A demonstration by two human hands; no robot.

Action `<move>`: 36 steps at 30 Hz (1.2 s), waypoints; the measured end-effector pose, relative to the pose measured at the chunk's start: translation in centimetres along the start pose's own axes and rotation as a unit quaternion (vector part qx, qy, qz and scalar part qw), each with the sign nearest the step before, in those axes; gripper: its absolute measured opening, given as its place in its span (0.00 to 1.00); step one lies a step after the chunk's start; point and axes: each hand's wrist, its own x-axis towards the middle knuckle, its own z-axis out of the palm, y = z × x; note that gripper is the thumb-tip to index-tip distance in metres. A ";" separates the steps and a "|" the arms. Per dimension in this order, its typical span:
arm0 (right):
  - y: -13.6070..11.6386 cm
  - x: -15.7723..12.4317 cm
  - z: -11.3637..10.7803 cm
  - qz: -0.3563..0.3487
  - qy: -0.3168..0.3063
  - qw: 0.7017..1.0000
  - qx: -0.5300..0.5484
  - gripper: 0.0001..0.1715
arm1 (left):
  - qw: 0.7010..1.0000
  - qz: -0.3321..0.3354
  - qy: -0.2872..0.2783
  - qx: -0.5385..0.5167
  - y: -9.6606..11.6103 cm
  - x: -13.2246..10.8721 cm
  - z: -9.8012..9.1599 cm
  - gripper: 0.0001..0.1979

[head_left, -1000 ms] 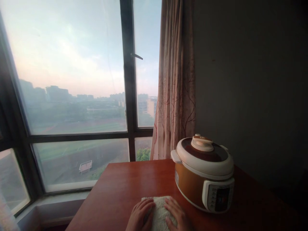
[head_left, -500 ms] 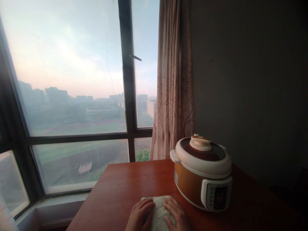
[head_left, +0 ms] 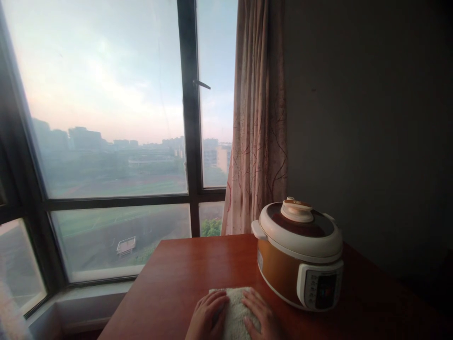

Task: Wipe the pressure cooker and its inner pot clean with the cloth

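Note:
A folded pale towel (head_left: 236,309) with a fluffy surface lies on the reddish-brown table at the bottom of the view. My left hand (head_left: 209,314) rests on its left edge, fingers laid over the top and thumb lower down. On the right edge lies my right hand (head_left: 260,311), its fingers spread over the cloth and its thumb apart from them. Both palms are partly hidden, and the lower end of the towel runs out of view. Right of my hands stands an electric pressure cooker (head_left: 283,269), brown and white, with its lid on.
The wooden table (head_left: 159,283) reaches back to a large window (head_left: 116,203) with dark frames. A patterned curtain (head_left: 253,141) hangs behind the cooker. At the right is a dark wall (head_left: 354,132). A low sill (head_left: 92,300) runs below the window at the left.
The whole view has shifted slightly, so the window, curtain and cooker appear a little further right. My hands stay in place on the towel.

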 end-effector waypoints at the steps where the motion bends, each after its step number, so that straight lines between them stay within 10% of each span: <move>1: 0.0 0.0 0.0 0.000 0.001 1.000 0.001 0.24 | 1.000 -0.002 -0.001 0.000 0.0 0.0 0.0 0.12; 36: -0.5 -0.1 -0.4 0.011 -0.005 1.000 0.001 0.24 | 0.998 -0.038 -0.042 -0.005 0.3 -0.1 -0.1 0.13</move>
